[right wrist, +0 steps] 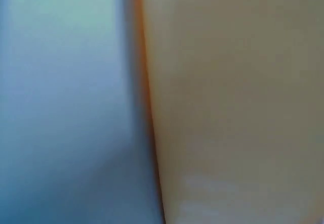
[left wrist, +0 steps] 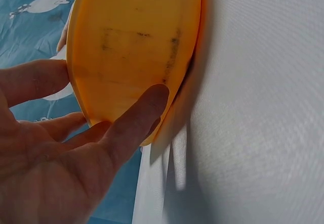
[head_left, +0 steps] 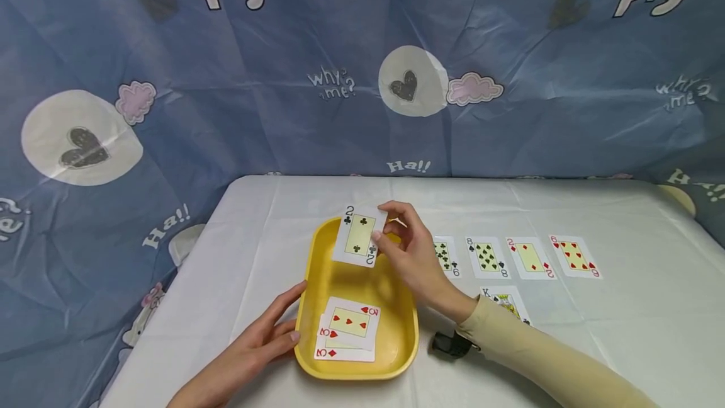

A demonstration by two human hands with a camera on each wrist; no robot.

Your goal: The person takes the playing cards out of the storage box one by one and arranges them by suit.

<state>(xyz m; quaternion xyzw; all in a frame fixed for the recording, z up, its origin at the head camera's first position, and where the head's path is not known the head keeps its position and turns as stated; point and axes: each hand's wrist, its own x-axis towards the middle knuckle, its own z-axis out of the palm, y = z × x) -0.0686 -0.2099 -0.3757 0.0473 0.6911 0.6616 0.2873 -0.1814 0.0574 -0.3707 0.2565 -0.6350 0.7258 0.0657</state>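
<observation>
The right hand (head_left: 416, 260) pinches the two of clubs (head_left: 360, 236) by its right edge, thumb on the face, over the far end of the tray (head_left: 351, 282). Gripping it there, I'd judge, leaves the face easy to read and the fingers off most of the card. The left hand (head_left: 255, 339) is spread along the tray's left side, fingers at the rim and thumb against the outer wall, with no card in it; that looks meant to steady the tray. Inside, at the near end, the three of hearts (head_left: 350, 323) overlaps the three of diamonds (head_left: 345, 354), both faces showing.

Across the tabletop (head_left: 623, 326), right of the tray, runs a spaced row: a club card (head_left: 445, 254), the eight of spades (head_left: 485, 257), the two of diamonds (head_left: 530, 258) and the six of hearts (head_left: 576, 257). The gaps presumably make each easy to pick out. From here the right hand partly blocks the club card, and the sleeve (head_left: 544, 357) cuts across a king (head_left: 504, 301) just below the row. A printed curtain (head_left: 340, 137) hangs behind
</observation>
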